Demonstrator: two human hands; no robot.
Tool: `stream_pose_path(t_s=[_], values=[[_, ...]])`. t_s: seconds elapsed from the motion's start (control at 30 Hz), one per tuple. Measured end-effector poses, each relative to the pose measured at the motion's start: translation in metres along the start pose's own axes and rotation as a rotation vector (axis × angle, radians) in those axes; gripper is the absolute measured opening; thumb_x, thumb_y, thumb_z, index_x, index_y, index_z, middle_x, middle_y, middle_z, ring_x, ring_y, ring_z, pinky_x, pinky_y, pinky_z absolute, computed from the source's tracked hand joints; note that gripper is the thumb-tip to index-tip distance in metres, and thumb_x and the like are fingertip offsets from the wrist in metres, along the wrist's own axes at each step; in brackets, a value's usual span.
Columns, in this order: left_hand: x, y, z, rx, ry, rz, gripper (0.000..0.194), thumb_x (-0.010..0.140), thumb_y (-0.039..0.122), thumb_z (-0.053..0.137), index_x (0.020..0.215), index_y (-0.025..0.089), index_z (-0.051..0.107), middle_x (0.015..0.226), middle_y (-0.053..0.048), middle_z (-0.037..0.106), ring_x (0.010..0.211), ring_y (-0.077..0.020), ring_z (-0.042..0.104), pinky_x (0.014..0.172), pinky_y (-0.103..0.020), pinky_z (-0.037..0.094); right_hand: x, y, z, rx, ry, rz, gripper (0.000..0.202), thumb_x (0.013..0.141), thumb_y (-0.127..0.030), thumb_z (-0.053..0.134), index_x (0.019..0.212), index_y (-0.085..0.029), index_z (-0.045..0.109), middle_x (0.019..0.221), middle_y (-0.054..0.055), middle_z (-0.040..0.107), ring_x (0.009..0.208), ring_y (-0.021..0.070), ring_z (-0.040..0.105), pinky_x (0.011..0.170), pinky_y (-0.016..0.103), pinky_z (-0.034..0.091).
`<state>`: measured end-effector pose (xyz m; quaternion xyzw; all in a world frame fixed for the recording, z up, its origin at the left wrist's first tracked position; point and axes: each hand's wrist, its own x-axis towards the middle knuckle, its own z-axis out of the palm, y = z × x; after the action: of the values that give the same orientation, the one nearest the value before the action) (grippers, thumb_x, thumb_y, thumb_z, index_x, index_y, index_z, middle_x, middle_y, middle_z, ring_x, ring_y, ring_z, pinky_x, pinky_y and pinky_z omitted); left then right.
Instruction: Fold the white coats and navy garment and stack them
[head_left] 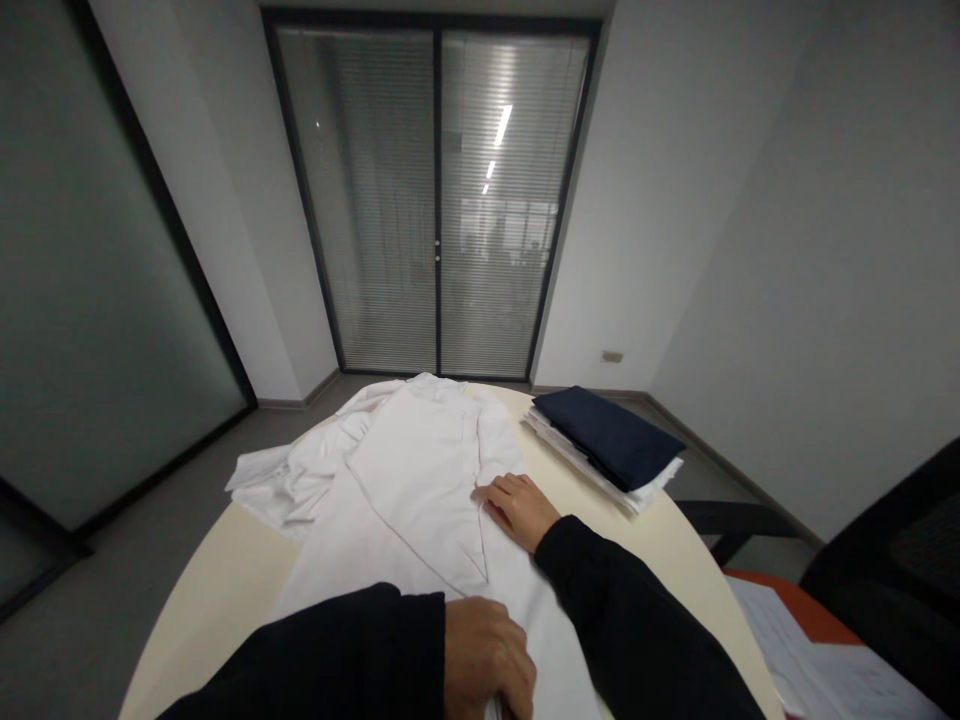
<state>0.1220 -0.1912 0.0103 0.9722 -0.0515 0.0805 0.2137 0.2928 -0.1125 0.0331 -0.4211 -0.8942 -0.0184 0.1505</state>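
A white shirt (pixel 409 470) is spread over the round table, part of it folded over with its seams showing and its far left part bunched. My right hand (pixel 519 508) rests on the shirt's right side, thumb and fingers drawn together at the edge of a fold. Closer to me, my left hand (pixel 489 655) is closed with curled fingers low on the shirt. Its fingertips reach the bottom of the view and appear to grip the fabric. Both forearms wear black sleeves.
The cream round table (pixel 217 575) carries a folded navy cloth (pixel 611 430) on top of folded white cloth (pixel 645 492) at the right. A black chair (pixel 900 540) with papers (pixel 817 650) on its orange seat stands right of the table. Glass doors (pixel 439 200) are behind.
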Motion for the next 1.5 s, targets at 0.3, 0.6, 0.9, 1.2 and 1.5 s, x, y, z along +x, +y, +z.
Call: stream_pose_path(t_s=[0.3,0.6,0.9,1.2,1.5], values=[[-0.001,-0.011,0.009,-0.029,-0.023,0.041,0.016,0.062,0.025,0.077,0.071,0.023,0.065,0.081,0.008,0.072,0.075,-0.0138,0.062,0.062,-0.029,0.041,-0.004,-0.002,0.002,0.145,-0.031,0.080,0.058,0.089,-0.035,0.051,0.142,-0.015,0.037,0.128,0.014,0.054,0.111,0.0272,0.049,0.095,0.042,0.041],[-0.003,-0.011,0.016,-0.044,-0.005,0.004,0.014,0.065,0.023,0.077,0.063,0.022,0.063,0.077,0.009,0.072,0.074,-0.0128,0.063,0.066,-0.028,0.041,-0.006,0.000,0.005,0.118,-0.170,0.087,0.056,0.092,-0.043,0.042,0.146,-0.028,0.036,0.153,0.004,0.035,0.134,0.0314,0.031,0.104,0.050,0.031],[-0.003,0.004,-0.035,-0.118,0.183,-0.260,0.017,0.082,0.038,0.067,0.075,0.023,0.070,0.070,0.005,0.069,0.067,-0.0090,0.062,0.066,-0.019,0.045,-0.008,-0.007,0.006,0.119,-0.251,0.141,0.067,0.090,-0.051,0.041,0.150,-0.024,0.026,0.158,0.007,0.021,0.142,0.0335,0.020,0.107,0.055,0.025],[-0.092,-0.054,-0.136,0.632,0.693,-1.329,0.029,0.086,0.030,0.056,0.113,0.025,0.066,0.139,-0.009,0.044,0.117,-0.0297,0.050,0.098,-0.043,0.042,-0.008,-0.011,0.006,0.102,-0.245,0.156,0.066,0.091,-0.051,0.040,0.150,-0.025,0.027,0.158,0.006,0.021,0.143,0.0325,0.019,0.108,0.054,0.025],[-0.143,-0.087,-0.138,0.458,0.545,-1.572,0.030,0.090,0.028,0.048,0.115,0.026,0.064,0.123,-0.007,0.058,0.110,-0.0233,0.059,0.091,-0.034,0.046,-0.007,-0.013,0.003,0.131,-0.290,0.203,0.068,0.089,-0.053,0.042,0.149,-0.028,0.027,0.158,0.005,0.020,0.142,0.0339,0.019,0.107,0.058,0.024]])
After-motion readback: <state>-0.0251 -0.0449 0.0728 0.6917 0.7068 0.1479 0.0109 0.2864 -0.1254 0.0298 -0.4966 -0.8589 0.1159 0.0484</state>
